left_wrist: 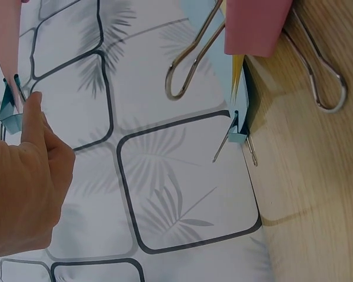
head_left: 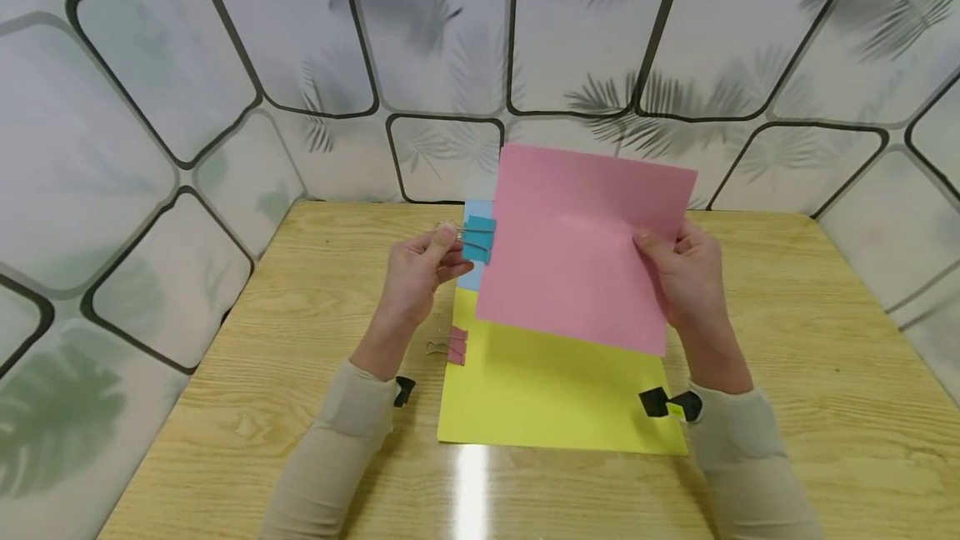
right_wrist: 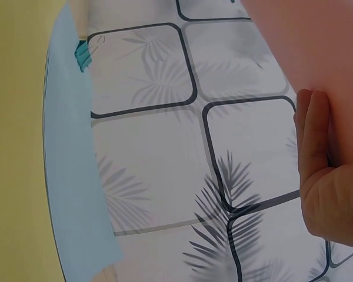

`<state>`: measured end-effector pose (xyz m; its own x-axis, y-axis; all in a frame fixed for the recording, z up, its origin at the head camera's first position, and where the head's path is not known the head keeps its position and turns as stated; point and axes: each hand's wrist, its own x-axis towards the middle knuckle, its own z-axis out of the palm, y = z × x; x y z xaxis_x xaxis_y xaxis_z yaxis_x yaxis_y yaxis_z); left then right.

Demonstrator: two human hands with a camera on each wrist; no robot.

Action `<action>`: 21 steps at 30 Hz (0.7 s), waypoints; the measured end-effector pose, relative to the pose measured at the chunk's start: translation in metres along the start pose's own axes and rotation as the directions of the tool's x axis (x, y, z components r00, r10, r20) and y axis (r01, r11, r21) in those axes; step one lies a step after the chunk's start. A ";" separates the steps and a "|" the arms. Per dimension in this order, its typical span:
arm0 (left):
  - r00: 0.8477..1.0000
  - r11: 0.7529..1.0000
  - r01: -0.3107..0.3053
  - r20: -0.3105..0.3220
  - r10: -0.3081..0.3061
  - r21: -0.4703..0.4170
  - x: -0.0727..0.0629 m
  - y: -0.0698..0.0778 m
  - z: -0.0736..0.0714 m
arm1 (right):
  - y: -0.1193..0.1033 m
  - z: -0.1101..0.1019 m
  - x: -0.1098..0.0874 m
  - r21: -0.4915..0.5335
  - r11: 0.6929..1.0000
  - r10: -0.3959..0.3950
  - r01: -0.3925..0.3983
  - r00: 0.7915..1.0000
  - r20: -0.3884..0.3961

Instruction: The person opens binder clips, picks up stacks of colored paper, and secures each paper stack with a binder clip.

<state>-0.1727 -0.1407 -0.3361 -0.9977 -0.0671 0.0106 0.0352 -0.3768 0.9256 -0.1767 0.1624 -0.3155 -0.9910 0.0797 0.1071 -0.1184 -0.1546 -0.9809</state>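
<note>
A pink sheet of paper is held up over the table between both hands. My left hand pinches the wire handles of a teal binder clip at the sheet's left edge. At the right edge, my right hand grips the paper, thumb in front and fingers behind. Beneath lies a yellow sheet with a pink binder clip on its left edge. A blue sheet lies beyond the yellow one, mostly hidden by the pink paper in the head view. Another teal binder clip sits on the blue sheet.
The wooden table extends to both sides of the sheets. A patterned curtain with leaf shapes stands behind the table and along its sides. Black straps show at the sleeve cuffs.
</note>
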 end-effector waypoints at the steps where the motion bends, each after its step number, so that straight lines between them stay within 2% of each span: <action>1: 1.000 1.000 0.000 0.001 0.000 0.002 0.000 -0.001 0.000 | 0.000 0.000 0.000 0.002 1.000 -0.001 0.001 1.000 0.003; 5: 1.000 1.000 -0.002 0.011 0.002 0.024 0.000 -0.004 0.002 | 0.002 0.003 0.000 0.000 1.000 -0.003 0.003 1.000 0.014; 11: 1.000 0.999 -0.009 -0.017 0.010 0.049 0.000 -0.007 0.006 | 0.006 0.008 0.000 -0.003 1.000 0.009 -0.009 1.000 0.008; 21: 1.000 0.994 0.007 -0.023 -0.005 0.109 -0.001 -0.010 0.006 | 0.009 0.010 0.000 -0.003 0.999 0.033 -0.033 0.999 0.011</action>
<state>-0.1722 -0.1312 -0.3426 -0.9962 -0.0869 -0.0027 0.0213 -0.2744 0.9614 -0.1783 0.1507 -0.3231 -0.9950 0.0638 0.0768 -0.0858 -0.1544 -0.9843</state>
